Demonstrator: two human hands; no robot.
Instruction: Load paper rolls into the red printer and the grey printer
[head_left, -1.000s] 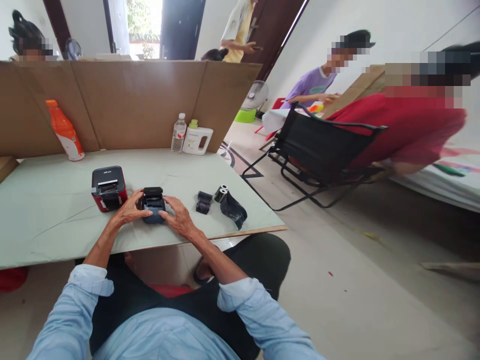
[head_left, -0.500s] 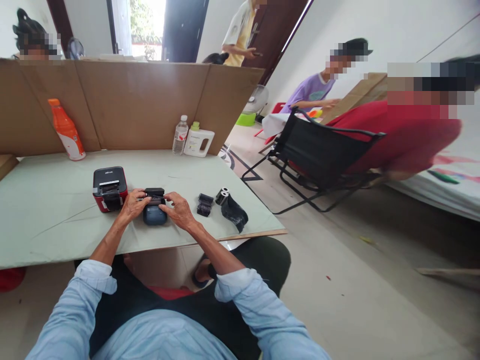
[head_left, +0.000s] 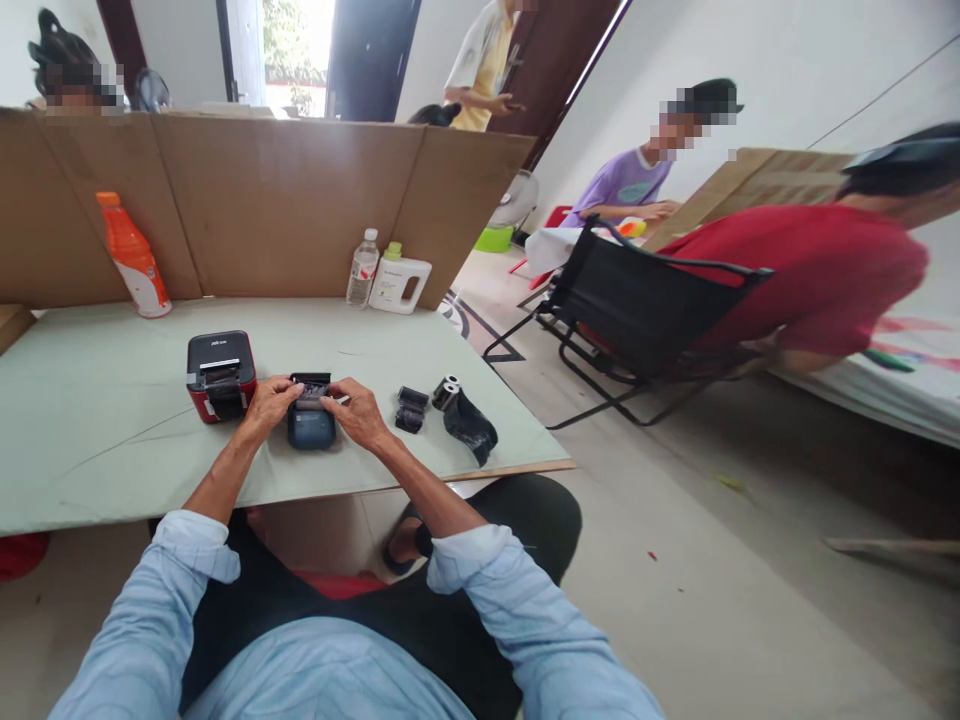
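A small dark blue mini printer stands on the table in front of me, its black lid raised at the back. A grey-black roll compartment shows between the lid and the blue body; its details are too small to tell. My left hand grips its left side, thumb over the compartment edge. From the right, my right hand holds the other side with thumb and fingers bent. Left of my hands sits a larger red and black printer. To the right lie a short dark roll and a partly unrolled black strip.
Two small rolls lie by the strip. An orange bottle, a clear bottle and a white jug stand against a cardboard screen. A black folding chair with a person in red is to the right.
The printer's lid looks tipped further back, and more of the compartment shows. Both hands stay at its sides, with fingers slightly shifted. The person in red has moved slightly.
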